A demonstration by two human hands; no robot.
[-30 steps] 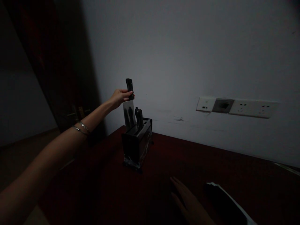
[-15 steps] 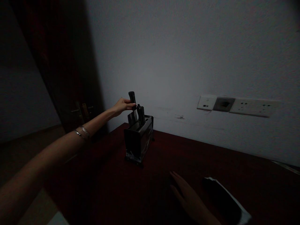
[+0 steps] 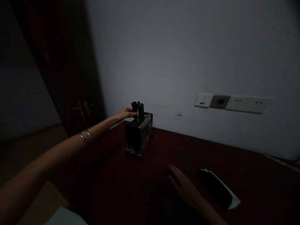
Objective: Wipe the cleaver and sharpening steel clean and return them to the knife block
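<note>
Though scuffed, wall [image 3: 168, 68] behind knives [image 3: 142, 112]

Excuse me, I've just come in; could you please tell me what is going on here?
A person's left hand is holding a black handle that stands up at the top of a dark knife block; no blade shows below it. Other black handles stand close beside it. The right hand holds nothing, its fingers stretched out over the dark red table, near a black-and-white item that is too dark to identify.
</note>
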